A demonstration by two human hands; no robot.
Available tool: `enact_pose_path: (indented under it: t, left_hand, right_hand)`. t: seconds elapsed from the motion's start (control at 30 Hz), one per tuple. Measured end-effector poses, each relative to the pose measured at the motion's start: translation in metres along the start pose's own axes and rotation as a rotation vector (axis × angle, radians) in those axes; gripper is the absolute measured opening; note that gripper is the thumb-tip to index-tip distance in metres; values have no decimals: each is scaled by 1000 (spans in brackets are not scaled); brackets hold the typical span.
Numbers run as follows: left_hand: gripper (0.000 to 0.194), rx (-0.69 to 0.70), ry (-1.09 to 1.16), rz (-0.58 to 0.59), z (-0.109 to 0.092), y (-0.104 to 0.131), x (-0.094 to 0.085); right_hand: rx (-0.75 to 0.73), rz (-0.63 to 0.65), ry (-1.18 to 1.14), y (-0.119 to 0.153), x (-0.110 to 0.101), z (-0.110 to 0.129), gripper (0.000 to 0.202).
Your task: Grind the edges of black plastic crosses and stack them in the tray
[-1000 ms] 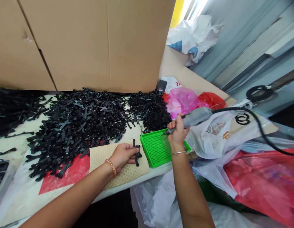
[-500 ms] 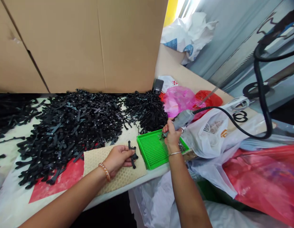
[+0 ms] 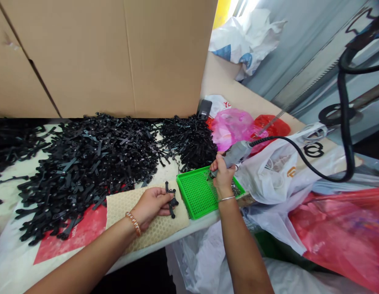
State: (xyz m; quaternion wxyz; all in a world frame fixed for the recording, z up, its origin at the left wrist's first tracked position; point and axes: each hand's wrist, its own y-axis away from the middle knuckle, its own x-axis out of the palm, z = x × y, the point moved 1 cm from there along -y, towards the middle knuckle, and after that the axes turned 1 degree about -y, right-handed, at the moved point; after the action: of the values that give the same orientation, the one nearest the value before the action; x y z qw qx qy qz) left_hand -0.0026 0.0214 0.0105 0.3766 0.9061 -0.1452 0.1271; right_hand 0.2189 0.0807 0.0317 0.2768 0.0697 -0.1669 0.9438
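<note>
Currently the left hand has thumb and fingers pinched on a small black part, at the right end of a honeycomb-patterned mat along the near edge of the surface. The right hand is wrapped round a corded grey tool, its tip above a green tray just beside the mat. Small metal pieces lie at the tray's right edge. Toward the surface's far edge, a large heap of black parts stands before cardboard.
</note>
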Motion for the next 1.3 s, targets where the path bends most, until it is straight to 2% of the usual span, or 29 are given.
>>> enact_pose_path:
  t: [0.17,0.4,0.53,0.63,0.77,0.83,0.93,1.3]
  left_hand:
    - [10,-3,-1,-2,0,0,1]
    - [15,-3,5,7,-1,0,2]
    - [17,5,12,-6,1,-2,2]
    - [18,19,19,12,2,-3,2]
    - [21,32,24,7,2,-3,3]
    - [21,44,18,4,1,-2,3]
    - [20,53,13,10,1,-2,3]
    - [22,65,10,6,2,-3,4]
  right_hand:
    - [-8,6,0,0,1,2,35]
    - [0,-1,-1,-2,1,-2,41]
    - [-7,-52,-80,1,8,19,40]
    - [35,-6,-226,21,21,44,39]
    - [212,218,-344,69,46,62,31]
    - [284,283,-349,89,54,59,29]
    - [311,283,-337,104,61,50,31]
    - [314,225,-335,106,62,41,34]
